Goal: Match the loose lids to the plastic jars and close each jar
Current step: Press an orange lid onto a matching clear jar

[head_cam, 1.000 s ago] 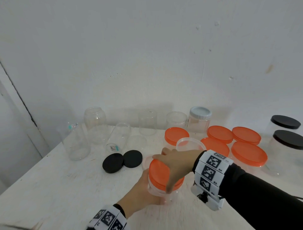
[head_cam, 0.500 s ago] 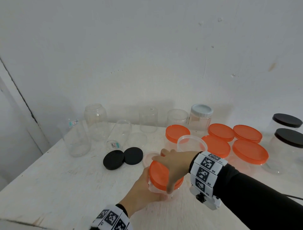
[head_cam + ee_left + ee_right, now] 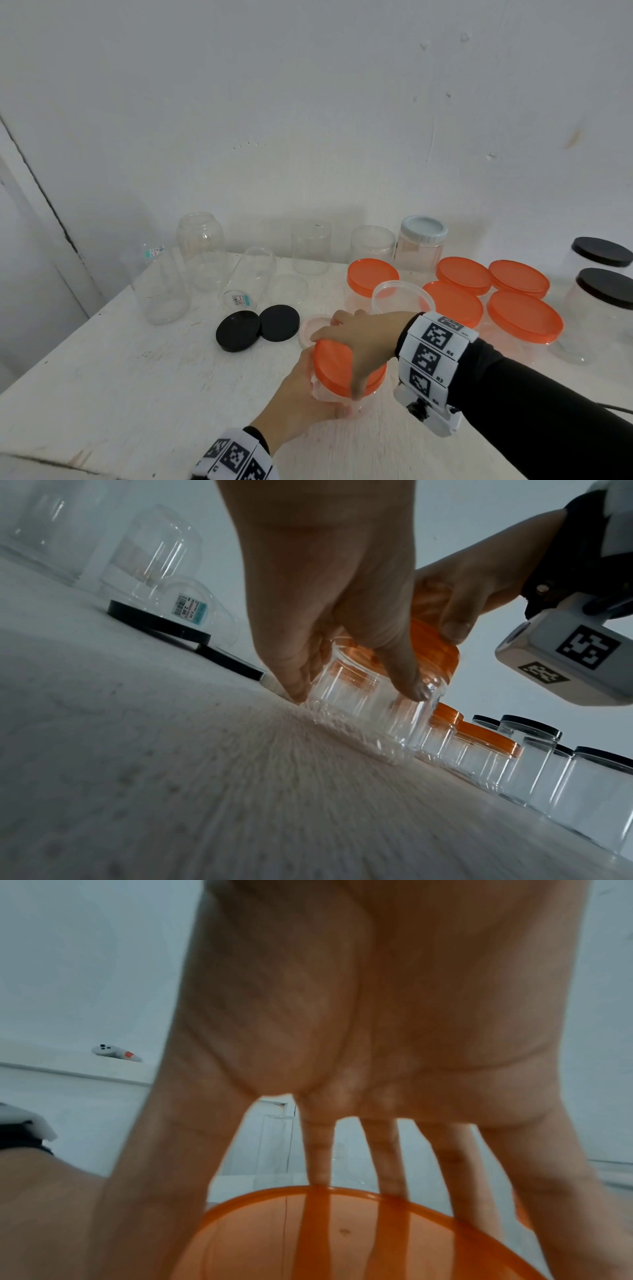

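A small clear plastic jar [image 3: 369,710] stands near the table's front with an orange lid [image 3: 337,370] sitting tilted on its mouth. My left hand [image 3: 301,407] wraps around the jar's side from the near left, fingers and thumb curled on the wall [image 3: 404,669]. My right hand [image 3: 359,346] covers the orange lid [image 3: 342,1240] from above, fingers spread over its rim and gripping it. Two loose black lids [image 3: 257,327] lie left of the jar. A pale pink lid [image 3: 313,329] lies just behind it.
Several open clear jars [image 3: 202,246] stand at the back left, one lying on its side [image 3: 250,277]. Orange-lidded jars [image 3: 524,317] crowd the right, with an open one [image 3: 399,294] among them. Two black-lidded jars [image 3: 603,291] stand far right, a grey-lidded jar [image 3: 423,241] at the back.
Both hands stay on the jar and orange lid. The right hand has turned a little on the lid, and the view has dipped slightly.
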Action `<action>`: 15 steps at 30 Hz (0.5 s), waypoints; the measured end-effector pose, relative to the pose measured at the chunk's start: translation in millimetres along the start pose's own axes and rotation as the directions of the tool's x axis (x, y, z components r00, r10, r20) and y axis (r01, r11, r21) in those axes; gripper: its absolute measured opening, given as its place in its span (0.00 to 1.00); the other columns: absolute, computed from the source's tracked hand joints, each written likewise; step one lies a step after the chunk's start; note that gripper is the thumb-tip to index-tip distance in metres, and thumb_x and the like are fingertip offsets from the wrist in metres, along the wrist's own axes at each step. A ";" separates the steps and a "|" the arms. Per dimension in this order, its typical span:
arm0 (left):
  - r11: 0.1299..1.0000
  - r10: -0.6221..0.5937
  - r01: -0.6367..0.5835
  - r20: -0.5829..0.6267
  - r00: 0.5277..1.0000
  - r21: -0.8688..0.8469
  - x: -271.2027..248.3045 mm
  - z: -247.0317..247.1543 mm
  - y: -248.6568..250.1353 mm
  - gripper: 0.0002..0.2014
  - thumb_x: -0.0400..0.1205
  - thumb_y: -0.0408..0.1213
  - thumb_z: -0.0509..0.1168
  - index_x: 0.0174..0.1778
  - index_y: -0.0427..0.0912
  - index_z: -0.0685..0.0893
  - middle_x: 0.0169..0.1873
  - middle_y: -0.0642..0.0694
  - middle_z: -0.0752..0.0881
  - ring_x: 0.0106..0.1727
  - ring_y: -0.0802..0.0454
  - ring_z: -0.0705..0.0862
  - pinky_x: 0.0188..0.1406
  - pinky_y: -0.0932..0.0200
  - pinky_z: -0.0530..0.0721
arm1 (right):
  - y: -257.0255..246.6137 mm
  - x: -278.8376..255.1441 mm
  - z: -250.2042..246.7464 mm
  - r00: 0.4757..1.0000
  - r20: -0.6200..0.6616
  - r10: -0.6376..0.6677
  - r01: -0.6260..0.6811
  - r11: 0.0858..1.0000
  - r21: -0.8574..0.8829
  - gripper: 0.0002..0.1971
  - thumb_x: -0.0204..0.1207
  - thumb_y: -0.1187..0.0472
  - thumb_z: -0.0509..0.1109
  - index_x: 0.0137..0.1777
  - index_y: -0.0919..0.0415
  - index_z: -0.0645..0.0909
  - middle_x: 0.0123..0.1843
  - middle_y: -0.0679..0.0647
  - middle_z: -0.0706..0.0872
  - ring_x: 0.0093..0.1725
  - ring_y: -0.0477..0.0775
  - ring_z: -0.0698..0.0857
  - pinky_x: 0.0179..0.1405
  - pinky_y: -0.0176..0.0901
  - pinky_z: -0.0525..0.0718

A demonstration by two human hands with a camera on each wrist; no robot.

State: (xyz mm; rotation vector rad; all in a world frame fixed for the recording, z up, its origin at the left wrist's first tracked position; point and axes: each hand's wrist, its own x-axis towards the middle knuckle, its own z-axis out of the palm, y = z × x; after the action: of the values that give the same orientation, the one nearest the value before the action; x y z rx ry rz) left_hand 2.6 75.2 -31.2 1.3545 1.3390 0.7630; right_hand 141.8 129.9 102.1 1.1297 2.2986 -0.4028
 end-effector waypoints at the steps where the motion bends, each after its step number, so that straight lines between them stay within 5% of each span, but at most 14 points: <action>1: 1.000 -0.003 0.003 -0.002 1.000 -0.002 0.1 -0.2 -0.2 0.40 0.64 0.42 0.83 0.58 0.72 0.61 0.56 0.71 0.71 0.53 0.74 0.73 0.34 0.79 0.75 | 0.3 0.6 0.5 1.000 -0.003 0.005 -0.005 1.000 0.001 0.52 0.64 0.43 0.81 0.81 0.34 0.50 0.77 0.49 0.60 0.74 0.60 0.64 0.65 0.66 0.75; 7: 1.000 0.013 -0.013 0.008 1.000 -0.028 -0.8 -0.4 -1.5 0.40 0.65 0.44 0.83 0.58 0.73 0.61 0.56 0.73 0.70 0.52 0.76 0.72 0.33 0.81 0.76 | -1.1 5.7 7.7 0.990 -0.072 0.125 -0.121 0.991 0.053 0.52 0.62 0.25 0.72 0.82 0.47 0.56 0.74 0.55 0.66 0.71 0.63 0.73 0.63 0.62 0.78; 11: 0.999 0.007 -0.007 0.002 1.000 -0.046 0.3 0.7 0.2 0.43 0.66 0.39 0.83 0.65 0.66 0.60 0.57 0.70 0.69 0.55 0.68 0.73 0.36 0.78 0.76 | -1.6 0.7 2.1 0.998 -0.028 0.052 -0.051 0.999 0.012 0.56 0.61 0.35 0.79 0.82 0.37 0.46 0.79 0.51 0.60 0.76 0.62 0.65 0.67 0.68 0.74; 15: 1.000 -0.006 0.006 -0.009 1.000 -0.028 1.7 2.1 2.4 0.44 0.68 0.35 0.81 0.64 0.65 0.55 0.54 0.69 0.68 0.51 0.70 0.72 0.30 0.81 0.76 | -1.8 -1.5 -2.5 1.000 0.001 -0.012 0.012 0.999 -0.038 0.51 0.64 0.47 0.82 0.81 0.32 0.51 0.77 0.48 0.60 0.74 0.61 0.64 0.65 0.69 0.76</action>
State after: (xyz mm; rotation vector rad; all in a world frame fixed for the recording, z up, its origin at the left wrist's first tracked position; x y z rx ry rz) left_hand 5.6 76.7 -29.9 1.3258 1.3338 0.7816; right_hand 140.3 129.1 105.0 1.0976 2.3040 -0.3625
